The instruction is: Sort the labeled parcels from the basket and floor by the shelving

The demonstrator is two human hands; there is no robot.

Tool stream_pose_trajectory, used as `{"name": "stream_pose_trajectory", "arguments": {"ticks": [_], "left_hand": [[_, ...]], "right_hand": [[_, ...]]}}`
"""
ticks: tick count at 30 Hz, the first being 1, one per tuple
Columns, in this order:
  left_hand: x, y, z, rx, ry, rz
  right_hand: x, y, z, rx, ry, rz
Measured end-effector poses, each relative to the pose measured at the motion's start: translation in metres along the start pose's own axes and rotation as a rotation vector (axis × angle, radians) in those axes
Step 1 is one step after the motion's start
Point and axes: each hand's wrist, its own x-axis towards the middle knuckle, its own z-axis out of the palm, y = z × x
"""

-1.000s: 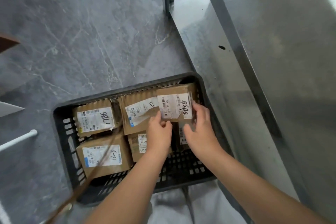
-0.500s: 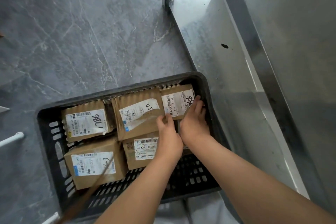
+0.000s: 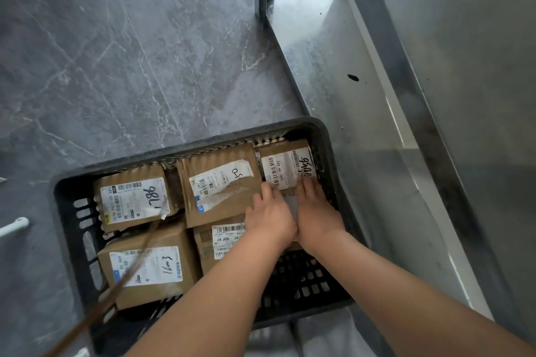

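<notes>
Left hand [image 3: 271, 219] and right hand [image 3: 317, 213] rest side by side, fingers flat, on the basket's [image 3: 162, 158] far-right parcel [image 3: 285, 165].

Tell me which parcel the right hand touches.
The parcel in the basket's far right corner, nearest the shelving: fingertips of the right hand rest on its label. The others lie further left.

Black basket [image 3: 66, 211], brown parcels [image 3: 223, 206], grey-veined floor [image 3: 116, 52].
</notes>
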Motion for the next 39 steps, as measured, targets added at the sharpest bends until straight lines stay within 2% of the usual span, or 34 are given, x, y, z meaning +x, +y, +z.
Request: {"name": "stream_pose_trajectory", "arguments": {"ticks": [3,6,8,12,15,21,23,26,29,32,35,39], "left_hand": [[-0.019,-0.013,-0.011,0.102,0.113,0.103],[-0.044,-0.022,-0.029,0.068,0.246,0.193],[-0.064,-0.026,-0.050,0.054,0.350,0.205],[-0.118,-0.034,-0.108,0.095,0.605,0.190],[-0.170,-0.049,-0.170,0.193,0.781,0.231],[-0.330,-0.072,-0.309,0.167,1.016,0.158],[-0.393,-0.065,-0.349,0.122,1.148,0.250],[-0.493,-0.043,-0.406,0.126,1.341,0.432],[-0.590,-0.016,-0.450,0.179,1.540,0.530],[-0.675,0.010,-0.473,0.178,1.699,0.596],[-0.736,0.033,-0.476,0.149,1.764,0.647],[-0.786,0.065,-0.449,0.148,1.811,0.757]], "right_hand": [[-0.008,-0.016,-0.018,0.090,0.058,0.011],[-0.027,-0.035,-0.042,0.116,0.175,-0.062],[-0.043,-0.047,-0.061,0.128,0.259,-0.117],[-0.088,-0.064,-0.121,0.247,0.364,-0.107],[-0.137,-0.075,-0.174,0.211,0.481,-0.137],[-0.288,-0.125,-0.310,0.244,0.678,-0.186],[-0.351,-0.145,-0.357,0.243,0.805,-0.223],[-0.451,-0.167,-0.422,0.117,1.128,-0.343],[-0.546,-0.181,-0.475,0.211,1.198,-0.457],[-0.623,-0.181,-0.510,0.168,1.417,-0.510],[-0.691,-0.171,-0.522,0.172,1.626,-0.514],[-0.757,-0.140,-0.506,0.165,1.785,-0.456]]}}
